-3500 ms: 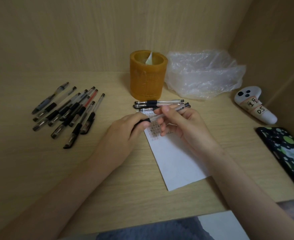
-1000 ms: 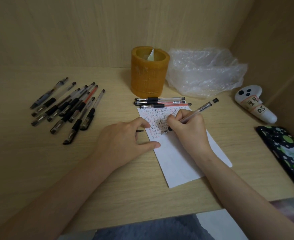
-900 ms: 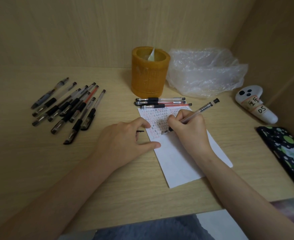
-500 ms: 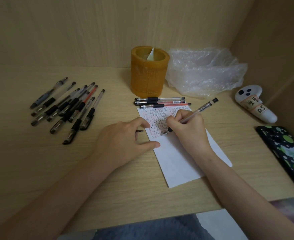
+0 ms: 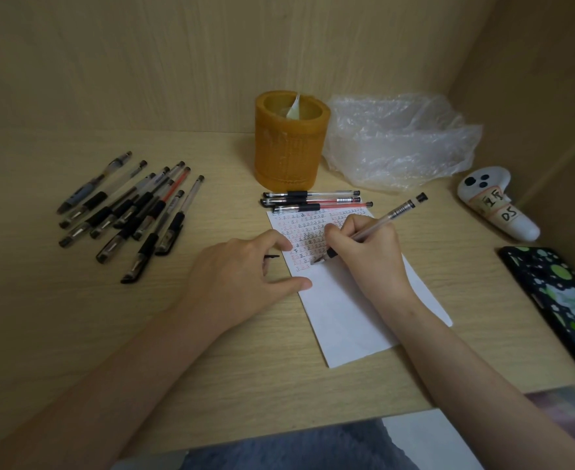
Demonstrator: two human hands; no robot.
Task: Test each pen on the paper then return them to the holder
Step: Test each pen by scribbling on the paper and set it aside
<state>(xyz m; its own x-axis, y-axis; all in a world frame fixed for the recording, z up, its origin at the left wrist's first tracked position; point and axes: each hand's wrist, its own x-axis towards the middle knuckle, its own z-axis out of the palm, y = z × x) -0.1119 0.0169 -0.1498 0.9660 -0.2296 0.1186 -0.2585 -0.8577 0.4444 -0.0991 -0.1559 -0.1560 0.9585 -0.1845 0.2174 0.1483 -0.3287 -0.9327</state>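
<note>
My right hand (image 5: 367, 256) grips a clear pen (image 5: 394, 213) with its tip on the white paper (image 5: 350, 310), among rows of small red and black marks. My left hand (image 5: 242, 279) rests at the paper's left edge, thumb on the sheet, with a black pen cap (image 5: 272, 256) between its fingers. Three capped pens (image 5: 313, 200) lie side by side just above the paper. A pile of several pens (image 5: 133, 212) lies at the left. The orange pen holder (image 5: 291, 149) stands at the back, with only a scrap of paper showing inside.
A crumpled clear plastic bag (image 5: 398, 140) lies right of the holder. A white controller with taped labels (image 5: 493, 205) and a dark patterned phone (image 5: 557, 303) lie along the right wall. Wooden walls close the back and right side.
Since 3.5 s ago the cap came off and my right hand brought the pen down to the paper. Over the last second the hands have barely moved.
</note>
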